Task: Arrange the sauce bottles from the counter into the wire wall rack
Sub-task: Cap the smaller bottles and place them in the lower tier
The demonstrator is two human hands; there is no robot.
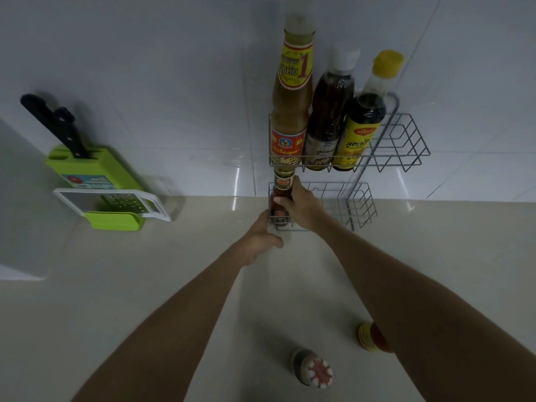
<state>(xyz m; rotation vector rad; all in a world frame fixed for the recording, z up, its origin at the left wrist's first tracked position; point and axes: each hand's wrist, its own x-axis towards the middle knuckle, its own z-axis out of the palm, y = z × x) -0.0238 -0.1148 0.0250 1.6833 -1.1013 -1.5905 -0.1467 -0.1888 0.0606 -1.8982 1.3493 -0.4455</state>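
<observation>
A wire wall rack has an upper shelf [406, 146] and a lower shelf [356, 204]. The upper shelf holds three tall bottles: a brown sauce bottle [291, 105], a dark one with a white cap [327, 117] and a yellow-capped one [362, 123]. My right hand [301, 207] grips a small red sauce bottle [282, 187] standing at the left end of the lower shelf. My left hand [261, 239] rests against the lower shelf's front left corner, fingers curled; whether it grips the wire I cannot tell. Two more bottles stand on the counter: one with a red-white cap [314, 369], one partly hidden by my right arm [369, 336].
A green knife block [95, 172] with a black-handled knife [55, 123] leans at the wall on the left, a white grater [116, 204] over a green box in front of it. The beige counter [145, 271] runs below the tiled wall.
</observation>
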